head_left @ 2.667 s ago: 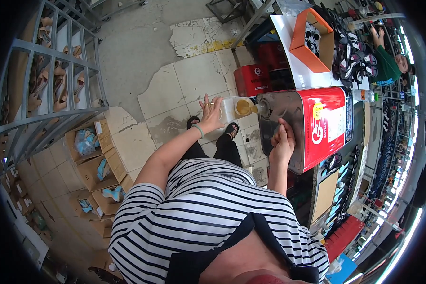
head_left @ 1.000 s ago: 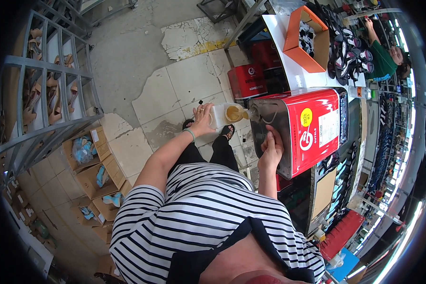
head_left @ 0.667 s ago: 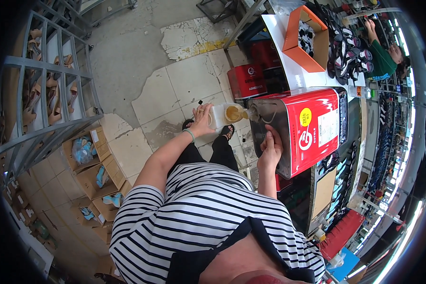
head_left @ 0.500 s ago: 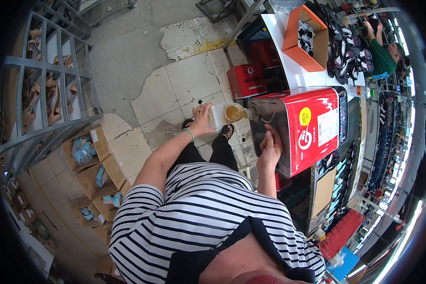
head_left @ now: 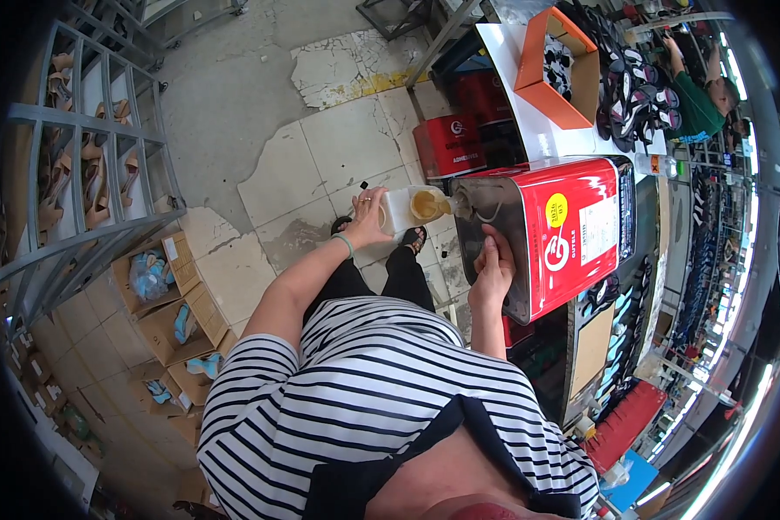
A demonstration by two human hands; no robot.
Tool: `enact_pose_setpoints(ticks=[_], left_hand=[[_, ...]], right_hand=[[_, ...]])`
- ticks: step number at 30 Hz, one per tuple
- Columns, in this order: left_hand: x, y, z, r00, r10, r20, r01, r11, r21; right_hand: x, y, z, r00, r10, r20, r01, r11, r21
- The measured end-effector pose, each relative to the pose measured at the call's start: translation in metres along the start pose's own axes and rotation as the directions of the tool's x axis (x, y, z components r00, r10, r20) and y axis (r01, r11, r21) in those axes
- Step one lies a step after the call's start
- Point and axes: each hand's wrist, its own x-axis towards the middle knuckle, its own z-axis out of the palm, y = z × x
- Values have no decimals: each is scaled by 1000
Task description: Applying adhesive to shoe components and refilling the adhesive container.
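My left hand grips a white plastic container over the floor, its fingers wrapped over the far side. Amber, thick-looking liquid shows at the container's mouth, running from the spout of a large red metal can. The can lies tipped on its side at the right, its grey top facing the container. Against that top, my right hand has its fingers curled; they look closed on the can, though the exact hold is partly hidden.
At upper right, a white table carries an orange box and piled dark sandals. More red cans stand beneath it. A metal shoe rack and cardboard boxes line the left. Another person works far right.
Hardly anything differs. The view has shifted slightly, while both hands keep their hold and amber liquid still shows between spout and container.
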Motion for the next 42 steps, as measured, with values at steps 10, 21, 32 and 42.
enact_pose_setpoints(ticks=[10,21,32,42], left_hand=[[1,3,1,1000,-18,-5,18,1000,17],[0,3,4,999,-12,-46,13,1000,22],[0,2,4,999,-13,-42,14,999,36],[-1,2,1,999,-20,-40,22,999,37]], right_hand=[[2,3,1,1000,-8,-17,8,1000,-24],[-3,5,4,1000,5,-12,-6,1000,-13],[-2,17,2,1000,-3,-1,3,999,-47],[-3,20,4,1000,6,-14,-7,998,-63]])
